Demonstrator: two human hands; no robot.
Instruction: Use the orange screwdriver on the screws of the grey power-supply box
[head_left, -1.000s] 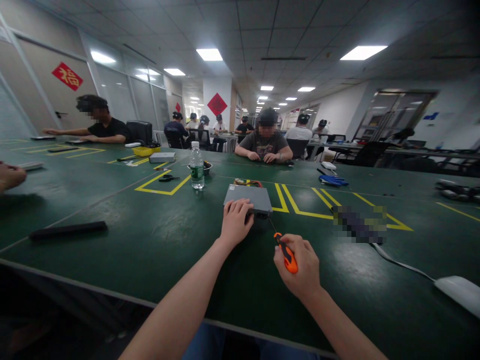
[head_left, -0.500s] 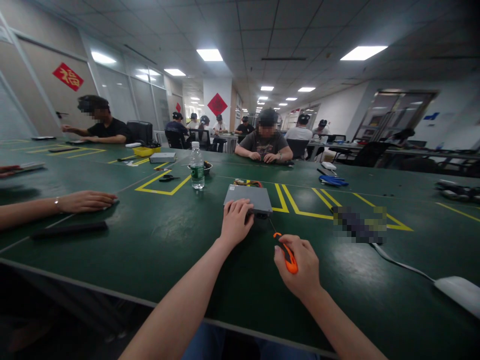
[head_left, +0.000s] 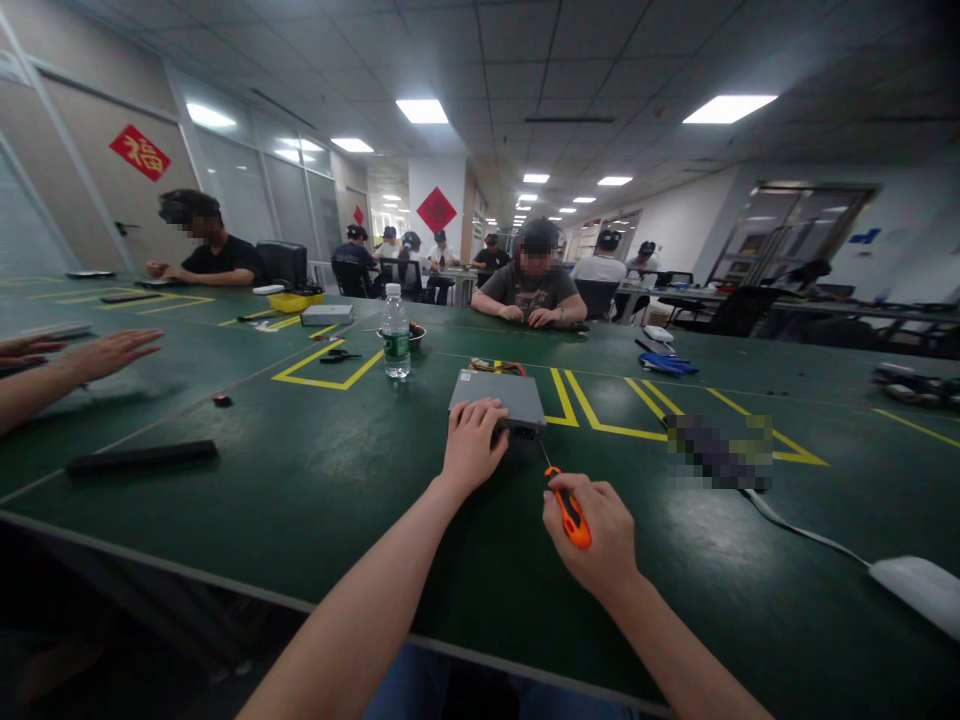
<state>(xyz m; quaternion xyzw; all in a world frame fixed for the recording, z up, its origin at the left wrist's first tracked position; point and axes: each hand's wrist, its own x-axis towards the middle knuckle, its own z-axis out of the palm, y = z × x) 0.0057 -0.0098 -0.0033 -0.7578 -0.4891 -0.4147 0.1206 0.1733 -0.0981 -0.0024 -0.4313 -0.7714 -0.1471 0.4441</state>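
Two bare hands work at a grey metal box on the green table. The left hand lies palm-down on the box's near edge, fingers loose and not closed around anything. The right hand, nearer than the box and to its right, is wrapped around an orange-handled screwdriver. Its long axis slants away and leftward, with the thin shaft pointing at the box's near right corner. A water bottle stands beyond the box, to its left.
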